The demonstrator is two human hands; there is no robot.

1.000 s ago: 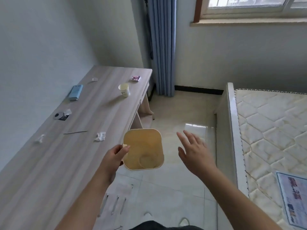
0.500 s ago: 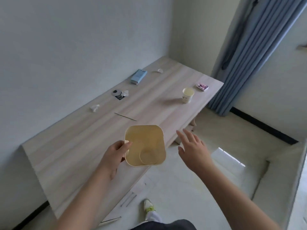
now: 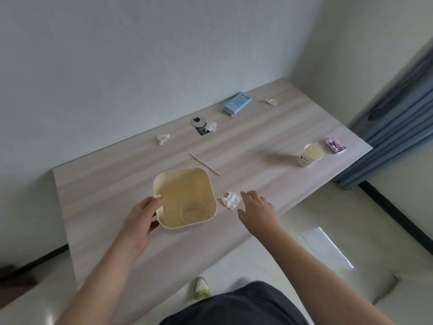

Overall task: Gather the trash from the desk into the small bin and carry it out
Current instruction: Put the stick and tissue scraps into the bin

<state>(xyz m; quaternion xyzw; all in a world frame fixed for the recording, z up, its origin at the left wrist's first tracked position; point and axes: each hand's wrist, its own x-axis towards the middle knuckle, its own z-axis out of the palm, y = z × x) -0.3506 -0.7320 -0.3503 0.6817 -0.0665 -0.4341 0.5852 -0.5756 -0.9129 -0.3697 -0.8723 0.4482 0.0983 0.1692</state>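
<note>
My left hand (image 3: 141, 219) grips the rim of a small cream bin (image 3: 185, 198), held over the wooden desk (image 3: 257, 165); the bin looks empty. My right hand (image 3: 256, 207) is open, fingers spread, just right of a crumpled white tissue (image 3: 231, 200) near the desk's front edge. Other litter on the desk: a thin wooden stick (image 3: 204, 164), a tissue wad (image 3: 162, 138), a black-and-silver wrapper with a tissue (image 3: 203, 125), a small white scrap (image 3: 271, 101), a paper cup (image 3: 309, 155) and a pink packet (image 3: 335, 145).
A light blue box (image 3: 237, 103) lies by the wall at the back of the desk. Grey-blue curtains (image 3: 398, 109) hang at the right, past the desk's end. Pale tiled floor (image 3: 328, 242) lies below the desk's front edge, with my shoe (image 3: 201, 287) on it.
The view has swung toward the desk and come closer. The bin in my left hand has moved over the desktop. My right hand has come beside the crumpled tissue.
</note>
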